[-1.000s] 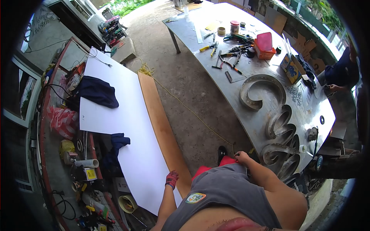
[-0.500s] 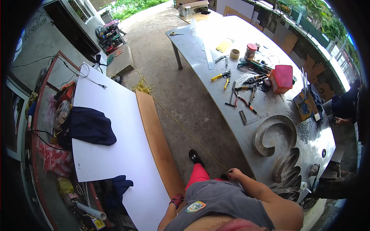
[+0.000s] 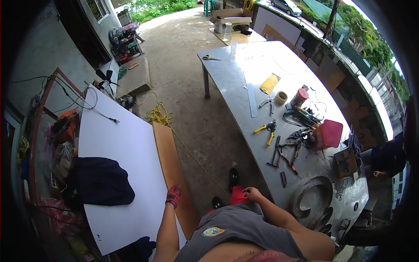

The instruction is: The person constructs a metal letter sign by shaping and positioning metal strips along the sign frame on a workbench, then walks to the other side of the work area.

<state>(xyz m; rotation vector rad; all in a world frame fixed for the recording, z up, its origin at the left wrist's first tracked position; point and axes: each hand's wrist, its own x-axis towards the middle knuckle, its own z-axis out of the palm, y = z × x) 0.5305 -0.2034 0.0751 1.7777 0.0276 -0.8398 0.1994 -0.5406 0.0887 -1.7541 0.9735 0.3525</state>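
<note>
My left hand [image 3: 173, 196], in a red and dark glove, is over the brown strip of board [image 3: 173, 163] beside the white panel [image 3: 131, 174]. Its fingers look loosely stretched, and I see nothing in them; whether it touches the board I cannot tell. My right hand [image 3: 252, 194] is bare and held low at my red trouser leg [image 3: 238, 195], left of the metal table [image 3: 235, 94]. Its fingers are curled together, and anything inside them is hidden. A dark cloth [image 3: 104, 181] lies on the white panel.
On the metal table are yellow-handled snips [image 3: 267, 129], pliers [image 3: 286, 159], a tape roll [image 3: 281, 98], a red container [image 3: 329, 134] and a curved metal letter shape [image 3: 310, 196]. Yellow cord [image 3: 159, 114] runs along the floor. Another person [image 3: 388, 159] is at the right.
I have moved, and the view has shifted. My left hand has risen from my side to over the brown board. My right hand stays low by my leg, slightly farther left in view.
</note>
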